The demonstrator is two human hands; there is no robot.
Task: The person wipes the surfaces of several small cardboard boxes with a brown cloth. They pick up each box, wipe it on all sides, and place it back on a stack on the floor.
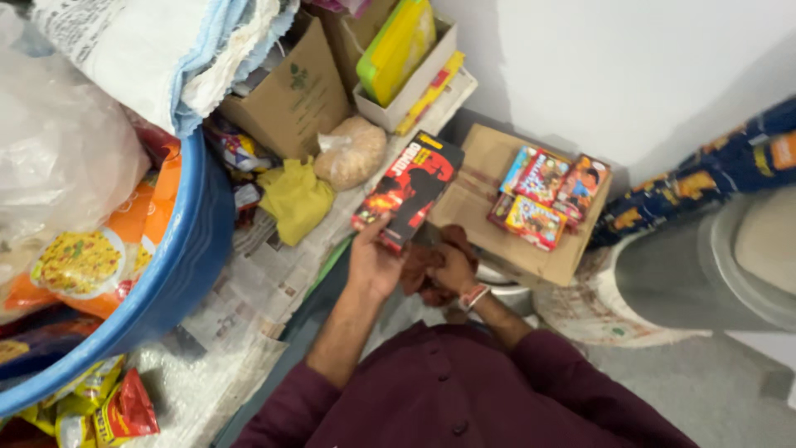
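My left hand (373, 264) holds a flat black and red box (408, 188) by its near end, above a shelf lined with newspaper. My right hand (454, 270) is closed on a crumpled dark red cloth (419, 267), which sits right against the lower end of the box. A band is on my right wrist. My maroon sleeves fill the bottom of the view.
A brown cardboard carton (489, 158) to the right carries several small colourful boxes (543, 197). On the shelf lie a yellow cloth (296, 199), a bag of pale grains (352, 152) and cardboard boxes (290, 95). A blue tub (186, 261) of snack packets stands left.
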